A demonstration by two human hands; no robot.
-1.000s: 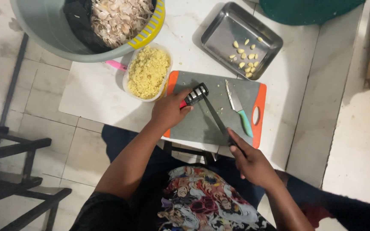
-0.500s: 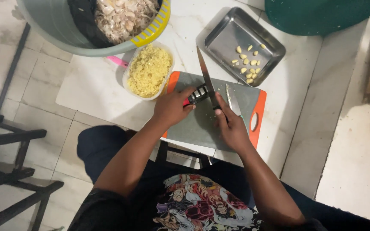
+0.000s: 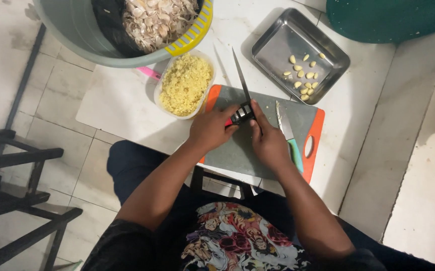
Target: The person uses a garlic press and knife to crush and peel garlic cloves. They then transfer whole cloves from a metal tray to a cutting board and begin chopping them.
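Observation:
My left hand [image 3: 210, 131] grips a small black and red knife sharpener [image 3: 240, 116] on a grey cutting board with orange ends [image 3: 237, 153]. My right hand [image 3: 268, 143] is closed on the handle of a dark-bladed knife [image 3: 240, 75]. Its blade passes through the sharpener and points away from me over the white tabletop [image 3: 122, 103]. A second knife with a teal handle [image 3: 285, 128] lies on the board just right of my right hand.
A steel tray [image 3: 278, 42] with several peeled garlic cloves [image 3: 303, 75] sits at the back right. A tub of minced garlic [image 3: 185, 85] stands left of the board, by a grey basin [image 3: 74, 30] of garlic skins. A black chair frame [image 3: 11, 165] stands on the left.
My right hand came up from the board's near edge and took the dark knife. The blade now stands in the sharpener and has slid further away from me.

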